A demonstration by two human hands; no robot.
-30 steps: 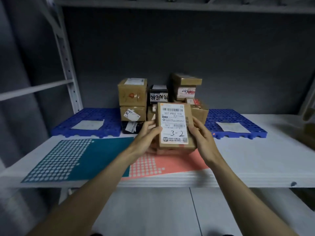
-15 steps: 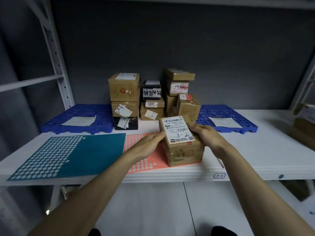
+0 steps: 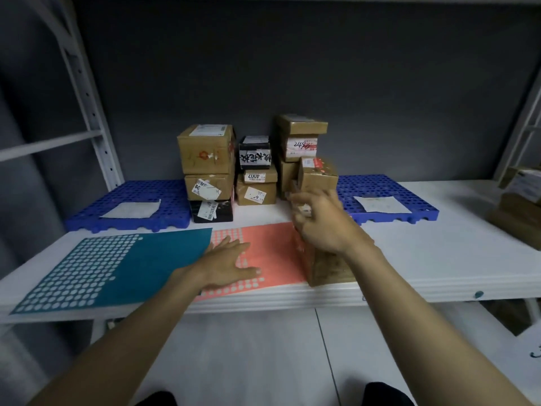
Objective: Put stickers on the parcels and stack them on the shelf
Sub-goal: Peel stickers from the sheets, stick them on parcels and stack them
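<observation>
- The left hand point(image 3: 227, 266) lies flat, fingers point(image 3: 231, 243) straight and spread, pressing the salmon sticker sheet point(image 3: 269, 247); it grips nothing.
- The right hand point(image 3: 325, 227) is blurred over the parcel point(image 3: 328, 266); its fingers point(image 3: 304, 200) look loosely curled above the top, and whether they touch or hold it cannot be told.
- Half a second ago both hands were on the parcel and its white label, handwritten "3-2", faced up; now the left hand has gone to the sheet and the right hand hides the label.
- The parcel is a brown cardboard box wrapped in glossy tape, standing on the sheet's 3 o'clock edge near the front lip of the shelf point(image 3: 439, 259).
- The sheet carries rows of small round pale dots; at its 9 o'clock side a teal sheet point(image 3: 117, 265) overlaps it, with the same dot pattern.
- At 12 o'clock from the hands stands a stack point(image 3: 251, 168) of cardboard boxes against the grey wall; one label reads "4007", another bears red handwriting like "249", and a black box has bold white characters I cannot read.
- Two blue perforated plastic pallets point(image 3: 131, 206) flank the stack at 10 and 2 o'clock, each with a white paper on it.
- The shelf is a smooth white board on a white metal frame.
</observation>
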